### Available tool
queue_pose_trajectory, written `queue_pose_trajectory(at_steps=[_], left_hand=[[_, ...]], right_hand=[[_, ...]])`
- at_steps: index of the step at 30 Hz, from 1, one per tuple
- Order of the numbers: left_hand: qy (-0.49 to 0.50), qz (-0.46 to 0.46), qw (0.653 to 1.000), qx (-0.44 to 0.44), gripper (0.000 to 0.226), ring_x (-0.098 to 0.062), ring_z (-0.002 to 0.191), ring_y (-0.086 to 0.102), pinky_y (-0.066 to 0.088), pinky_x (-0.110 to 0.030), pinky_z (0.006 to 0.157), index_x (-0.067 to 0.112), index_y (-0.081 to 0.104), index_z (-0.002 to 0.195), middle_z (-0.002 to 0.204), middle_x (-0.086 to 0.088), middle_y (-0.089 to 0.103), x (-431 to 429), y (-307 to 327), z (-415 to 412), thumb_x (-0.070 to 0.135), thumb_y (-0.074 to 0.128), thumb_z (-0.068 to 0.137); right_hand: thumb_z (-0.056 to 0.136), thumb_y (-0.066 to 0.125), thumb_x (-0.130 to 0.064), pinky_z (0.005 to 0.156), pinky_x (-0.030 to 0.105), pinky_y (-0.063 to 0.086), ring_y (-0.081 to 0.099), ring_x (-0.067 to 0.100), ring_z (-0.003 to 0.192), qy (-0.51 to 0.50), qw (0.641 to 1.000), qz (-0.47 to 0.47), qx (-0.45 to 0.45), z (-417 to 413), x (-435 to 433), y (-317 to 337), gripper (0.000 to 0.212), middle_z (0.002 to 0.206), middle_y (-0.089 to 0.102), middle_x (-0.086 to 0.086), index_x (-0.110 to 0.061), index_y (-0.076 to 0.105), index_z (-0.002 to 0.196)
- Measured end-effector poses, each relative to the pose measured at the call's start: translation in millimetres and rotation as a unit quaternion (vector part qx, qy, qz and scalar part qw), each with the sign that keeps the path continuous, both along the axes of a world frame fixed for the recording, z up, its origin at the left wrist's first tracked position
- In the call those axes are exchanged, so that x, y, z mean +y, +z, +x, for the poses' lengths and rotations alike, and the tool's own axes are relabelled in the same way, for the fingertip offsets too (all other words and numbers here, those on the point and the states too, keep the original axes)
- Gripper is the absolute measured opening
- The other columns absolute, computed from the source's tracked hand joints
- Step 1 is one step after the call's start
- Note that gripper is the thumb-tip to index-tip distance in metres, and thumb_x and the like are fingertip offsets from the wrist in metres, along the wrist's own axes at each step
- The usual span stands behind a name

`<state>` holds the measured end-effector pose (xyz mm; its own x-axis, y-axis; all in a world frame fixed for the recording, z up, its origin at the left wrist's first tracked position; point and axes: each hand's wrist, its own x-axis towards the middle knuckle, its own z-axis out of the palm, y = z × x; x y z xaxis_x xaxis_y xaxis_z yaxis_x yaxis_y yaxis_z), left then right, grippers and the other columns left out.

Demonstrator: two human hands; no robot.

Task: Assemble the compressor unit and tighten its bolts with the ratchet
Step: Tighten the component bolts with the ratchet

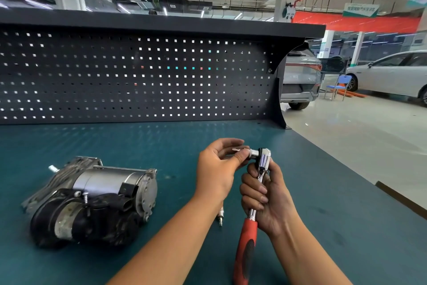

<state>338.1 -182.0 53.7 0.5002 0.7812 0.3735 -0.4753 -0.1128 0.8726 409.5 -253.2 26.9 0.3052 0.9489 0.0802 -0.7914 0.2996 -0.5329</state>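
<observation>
The compressor unit, grey metal with black plastic parts, lies on its side on the green bench at the left. A loose screw stands on its black housing. My right hand grips the chrome shaft of the ratchet, head up, red handle pointing down toward me. My left hand pinches a small silver socket at the ratchet's head. Both hands are to the right of the compressor, apart from it.
A slim metal bit lies on the green bench top under my left forearm. A dark pegboard walls the back of the bench. The bench's right edge runs diagonally; beyond it are the shop floor and parked cars.
</observation>
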Motion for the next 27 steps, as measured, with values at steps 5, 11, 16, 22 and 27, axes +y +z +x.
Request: queue_pose_trajectory(at_steps=[5, 11, 16, 22, 27], left_hand=[[0.011, 0.034, 0.999, 0.034, 0.016, -0.01, 0.071, 0.068, 0.055, -0.019, 0.068, 0.012, 0.067, 0.079, 0.075, -0.003, 0.07, -3, -1, 1, -0.004, 0.067, 0.081], [0.03, 0.152, 0.982, 0.112, 0.018, -0.003, 0.063, 0.065, 0.049, -0.013, 0.065, 0.022, 0.068, 0.073, 0.065, 0.006, 0.07, 5, 10, -10, 0.005, 0.075, 0.075], [0.069, 0.257, 0.938, 0.222, 0.015, 0.002, 0.066, 0.063, 0.046, -0.009, 0.063, 0.026, 0.067, 0.076, 0.072, 0.012, 0.069, 14, 16, -23, 0.012, 0.074, 0.078], [0.115, 0.418, 0.834, 0.342, 0.018, -0.007, 0.083, 0.055, 0.034, -0.014, 0.068, 0.019, 0.07, 0.103, 0.095, 0.004, 0.067, 20, 20, -48, 0.025, 0.063, 0.088], [0.125, 0.405, 0.813, 0.4, 0.016, -0.023, 0.091, 0.06, 0.047, -0.034, 0.078, 0.018, 0.067, 0.101, 0.096, -0.003, 0.069, 32, 26, -79, 0.027, 0.062, 0.088]], right_hand=[[0.084, 0.042, -0.046, 0.026, 0.013, 0.014, 0.009, 0.004, 0.035, 0.011, 1.0, 0.007, 0.004, -1, -1, 0, 0.047, 0.046, 0.012, -0.006, -0.011, 0.049, 0.054], [0.092, 0.036, -0.048, 0.026, 0.013, 0.016, 0.011, 0.004, 0.034, 0.038, 0.999, 0.004, 0.005, -1, 1, -4, 0.054, 0.046, 0.014, -0.006, -0.009, 0.058, 0.062], [0.088, 0.034, -0.056, 0.026, 0.013, 0.02, 0.012, 0.003, 0.038, 0.041, 0.999, -0.004, -0.008, -5, 2, -6, 0.064, 0.048, 0.017, -0.004, -0.005, 0.068, 0.069], [0.078, 0.064, -0.054, 0.032, 0.015, 0.026, 0.022, 0.004, 0.039, 0.105, 0.984, -0.018, -0.146, -12, -1, -1, 0.047, 0.05, 0.03, -0.002, -0.009, 0.064, 0.09], [0.088, 0.041, -0.052, 0.038, 0.017, 0.021, 0.02, 0.008, 0.045, 0.077, 0.911, -0.133, -0.383, -30, 8, 25, 0.043, 0.058, 0.03, -0.002, -0.012, 0.048, 0.103]])
